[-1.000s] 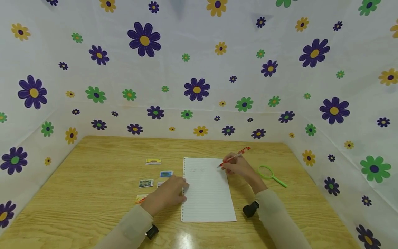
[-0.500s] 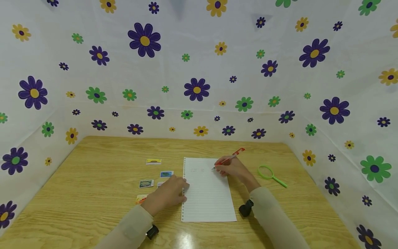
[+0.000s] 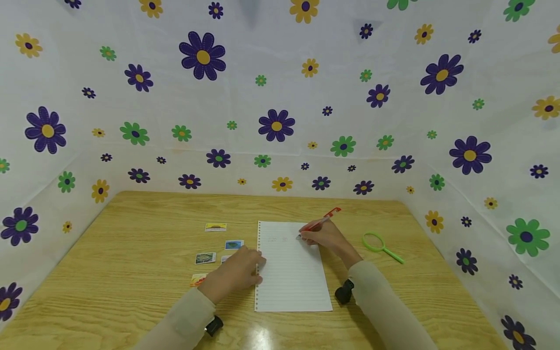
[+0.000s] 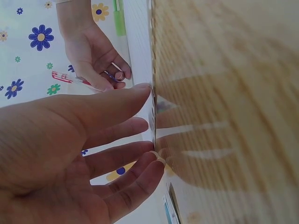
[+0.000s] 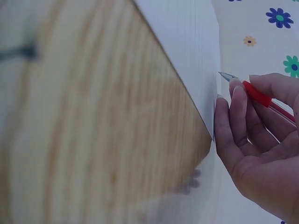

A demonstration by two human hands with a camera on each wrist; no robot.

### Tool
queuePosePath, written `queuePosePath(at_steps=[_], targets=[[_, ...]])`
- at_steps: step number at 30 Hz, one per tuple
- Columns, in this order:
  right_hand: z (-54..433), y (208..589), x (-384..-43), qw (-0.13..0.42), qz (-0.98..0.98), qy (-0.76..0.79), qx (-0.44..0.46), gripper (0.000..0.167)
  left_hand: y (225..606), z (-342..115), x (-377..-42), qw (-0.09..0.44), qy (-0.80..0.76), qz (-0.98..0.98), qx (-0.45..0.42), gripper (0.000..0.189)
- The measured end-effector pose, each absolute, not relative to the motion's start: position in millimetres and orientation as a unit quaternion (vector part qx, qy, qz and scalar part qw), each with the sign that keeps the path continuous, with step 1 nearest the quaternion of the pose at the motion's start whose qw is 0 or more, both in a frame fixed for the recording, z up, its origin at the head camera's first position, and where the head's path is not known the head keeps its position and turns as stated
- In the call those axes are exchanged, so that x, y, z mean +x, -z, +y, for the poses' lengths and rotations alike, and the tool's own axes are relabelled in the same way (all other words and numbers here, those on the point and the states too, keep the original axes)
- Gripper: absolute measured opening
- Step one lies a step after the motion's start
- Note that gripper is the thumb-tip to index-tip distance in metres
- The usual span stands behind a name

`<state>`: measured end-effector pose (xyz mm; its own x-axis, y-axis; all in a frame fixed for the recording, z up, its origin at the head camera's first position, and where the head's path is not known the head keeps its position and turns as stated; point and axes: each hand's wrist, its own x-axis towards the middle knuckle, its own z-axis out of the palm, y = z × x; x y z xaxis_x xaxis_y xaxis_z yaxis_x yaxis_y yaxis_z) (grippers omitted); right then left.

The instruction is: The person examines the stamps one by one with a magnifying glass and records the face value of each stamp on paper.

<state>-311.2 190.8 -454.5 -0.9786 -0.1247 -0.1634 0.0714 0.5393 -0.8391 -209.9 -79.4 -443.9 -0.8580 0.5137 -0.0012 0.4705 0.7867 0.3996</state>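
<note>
A lined white sheet of paper (image 3: 290,277) with punched holes down its left edge lies on the wooden table. Faint marks stand near its top. My right hand (image 3: 325,236) pinches a red-and-clear pen (image 3: 325,218) over the sheet's upper right part. In the right wrist view the pen's metal tip (image 5: 227,76) shows close to the paper; whether it touches cannot be told. My left hand (image 3: 235,273) rests its fingertips and thumb on the sheet's left edge, fingers relaxed. Small picture cards, one a blue card (image 3: 234,244), lie beside that hand, which partly covers some of them.
A green magnifying glass (image 3: 385,250) lies right of the sheet. Left of the sheet are a yellow card (image 3: 216,227), a green card (image 3: 205,258) and a red-and-yellow card (image 3: 198,279). A flower-patterned white cloth (image 3: 245,107) surrounds the table's back and sides.
My right hand has moved left with the pen, from the sheet's right edge farther over the paper, with only a slight shift lately. The left hand has stayed put.
</note>
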Motion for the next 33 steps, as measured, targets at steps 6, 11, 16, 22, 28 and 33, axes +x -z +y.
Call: queuePosePath(at_steps=[6,11,16,22,28,33], targets=[[189.2,454.6,-311.1,0.100,0.878,0.468,-0.006,0.021,444.3,-79.4,-209.9,0.050,-0.199,0.943,0.262,0.036],[188.0,453.2,-311.2,0.099,0.877,0.469,-0.006,0.021,443.4,-79.9,-209.8,0.046,-0.192,0.942,0.270,0.033],[188.5,452.1,-311.1,0.102,0.879,0.465,-0.010,0.020,443.0,-80.8,-209.7,0.045,-0.194,0.941,0.273,0.033],[188.7,451.0,-309.6,0.115,0.891,0.439,-0.011,0.021,443.4,-80.8,-209.5,0.054,-0.198,0.943,0.263,0.035],[191.7,453.8,-309.6,0.119,0.888,0.443,-0.023,0.024,445.2,-80.4,-207.7,0.074,-0.211,0.943,0.247,0.040],[195.6,452.6,-311.9,0.120,0.885,0.449,-0.032,0.024,444.7,-80.6,-208.4,0.062,-0.205,0.943,0.253,0.037]])
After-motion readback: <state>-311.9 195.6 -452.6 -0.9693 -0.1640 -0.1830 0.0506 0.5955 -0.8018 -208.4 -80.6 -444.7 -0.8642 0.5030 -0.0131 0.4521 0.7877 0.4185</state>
